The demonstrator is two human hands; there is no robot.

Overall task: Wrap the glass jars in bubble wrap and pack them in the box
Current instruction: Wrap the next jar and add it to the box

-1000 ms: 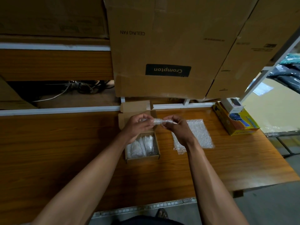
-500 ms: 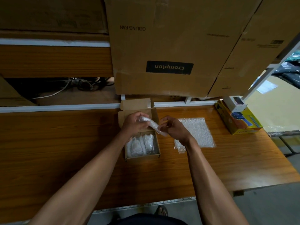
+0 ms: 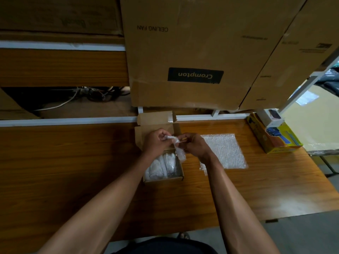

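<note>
While both hands work above the open cardboard box [image 3: 163, 177], a twisted strip of bubble wrap [image 3: 178, 149] is held between them; the left hand [image 3: 156, 143] pinches its upper end in curled fingers, and the right hand [image 3: 195, 145] pinches it just beside, the loose tail hanging down over the right wall of the box. Inside the box lie glass jars [image 3: 162, 166], at least two, side by side, with pale wrap showing around them; whether every jar is fully wrapped cannot be told. On the wooden bench [image 3: 73, 162], to the right of the box, a flat sheet of bubble wrap [image 3: 222, 151] lies unused; a yellow carton [image 3: 275, 142] stands at the far right edge, and large fan cartons [image 3: 194, 52] stand behind. Judged from this arrangement, packing is well advanced; the strip appears meant as filler or padding, still to be placed; the box flaps remain open, so closing is left.
</note>
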